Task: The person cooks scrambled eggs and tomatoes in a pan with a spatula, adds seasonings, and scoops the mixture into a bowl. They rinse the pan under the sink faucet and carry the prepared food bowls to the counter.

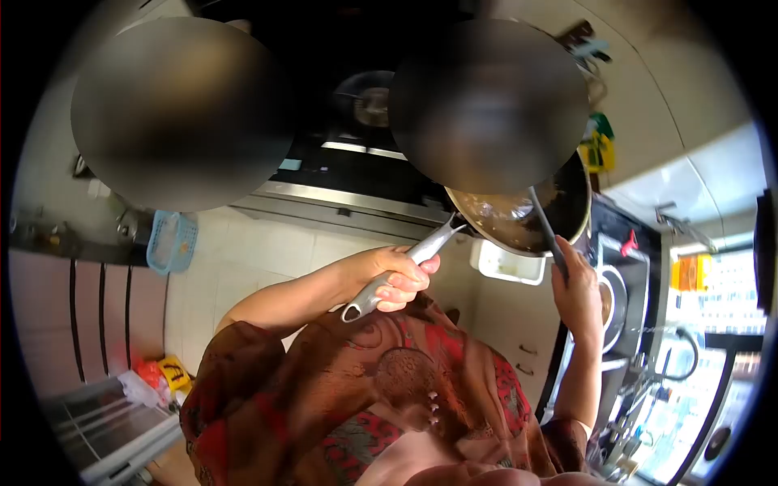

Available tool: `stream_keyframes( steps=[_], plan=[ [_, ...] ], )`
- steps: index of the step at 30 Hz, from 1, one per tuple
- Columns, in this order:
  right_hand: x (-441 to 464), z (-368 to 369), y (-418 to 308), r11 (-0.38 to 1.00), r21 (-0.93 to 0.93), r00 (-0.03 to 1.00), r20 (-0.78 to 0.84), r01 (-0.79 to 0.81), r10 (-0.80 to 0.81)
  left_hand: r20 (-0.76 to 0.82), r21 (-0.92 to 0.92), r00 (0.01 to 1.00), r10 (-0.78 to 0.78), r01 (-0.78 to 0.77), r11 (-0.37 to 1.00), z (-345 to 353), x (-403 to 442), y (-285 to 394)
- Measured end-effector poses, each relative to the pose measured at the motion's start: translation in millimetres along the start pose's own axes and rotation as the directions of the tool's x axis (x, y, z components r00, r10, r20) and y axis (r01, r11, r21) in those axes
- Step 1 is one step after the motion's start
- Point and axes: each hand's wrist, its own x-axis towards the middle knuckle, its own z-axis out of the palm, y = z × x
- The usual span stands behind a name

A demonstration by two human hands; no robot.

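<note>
My left hand is wrapped around the grey handle of a frying pan. The pan has a dark inside, a pale rim, and glossy brownish food or liquid in it. In my right hand is a long grey cooking utensil, which reaches down into the pan. A blurred disc covers the far part of the pan and the utensil's working end, so its kind cannot be told. The pan is in front of the hob's edge, at the right.
A dark hob with a steel front edge lies ahead. A white tub is below the pan. At the left hangs a light-blue basket; a yellow-and-green bottle stands at the right. A second blurred disc hides the hob's left part.
</note>
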Motion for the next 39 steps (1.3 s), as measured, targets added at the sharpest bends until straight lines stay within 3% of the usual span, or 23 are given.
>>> stream_keyframes(
  steps=[3,6,11,13,19,21,25,29,31,33,34,35,37,38,39],
  plan=[
    [40.7,36.5,-33.9,0.987,0.120,0.995,-0.017,0.104,-0.103,0.015,-0.063,0.992,0.123,-0.122,0.991,-21.5,-38.0,2.8],
    [78.1,67.1,-66.6,0.971,0.112,0.977,-0.043,0.211,-0.208,0.016,-0.199,0.977,0.210,-0.203,0.959,-41.9,-64.8,5.6],
    [118.8,115.5,-99.7,0.948,0.064,0.950,-0.017,0.312,-0.311,-0.057,-0.174,0.910,0.411,-0.414,0.893,-63.0,-86.3,22.1],
    [120.0,116.7,-115.3,0.961,0.033,0.961,0.033,0.273,-0.274,-0.094,-0.166,0.891,0.444,-0.453,0.876,-73.5,-90.5,31.8],
    [94.1,104.2,-112.6,0.966,0.013,0.964,-0.066,0.259,-0.258,-0.112,-0.206,0.853,0.509,-0.521,0.828,-100.9,-90.5,47.5],
    [79.6,95.4,-96.1,0.960,0.113,0.965,-0.092,0.255,-0.246,-0.094,-0.204,0.863,0.497,-0.505,0.838,-106.6,-90.0,53.3],
    [50.7,84.3,-65.9,0.972,0.105,0.976,-0.079,0.210,-0.202,-0.022,-0.270,0.864,0.503,-0.489,0.829,-113.5,-83.2,66.0],
    [21.1,77.5,-44.5,0.983,0.181,1.000,-0.009,0.028,-0.027,-0.065,-0.195,0.841,0.537,-0.539,0.820,-127.0,-74.4,73.3],
    [7.7,82.9,-28.9,0.977,0.213,0.998,-0.061,0.009,0.004,-0.114,-0.158,0.828,0.549,-0.561,0.813,-119.1,-69.8,71.2],
    [-10.8,91.7,-7.0,0.946,0.324,0.993,-0.094,-0.032,0.066,-0.270,-0.067,0.736,0.621,-0.658,0.750,-98.6,-61.9,60.7],
    [-21.9,99.2,8.8,0.912,0.398,0.985,-0.090,-0.099,0.147,-0.179,-0.185,0.776,0.604,-0.630,0.754,-123.1,-56.0,50.7],
    [-33.8,110.4,29.4,0.887,0.435,0.968,-0.113,-0.154,0.224,-0.260,-0.304,0.798,0.544,-0.602,0.739,-151.2,-49.0,35.9],
    [-67.3,134.2,75.4,0.659,0.622,0.853,0.028,-0.423,0.520,-0.431,-0.179,0.839,0.332,-0.440,0.880,-173.3,-28.1,12.4],
    [-83.5,133.6,85.1,0.486,0.749,0.777,0.062,-0.451,0.626,-0.474,-0.072,0.850,0.231,-0.299,0.952,-159.1,-11.0,4.2],
    [-95.4,132.1,96.2,0.300,0.851,0.702,0.107,-0.431,0.704,-0.454,-0.077,0.873,0.179,-0.238,0.968,-153.5,7.2,1.5]
  ],
)
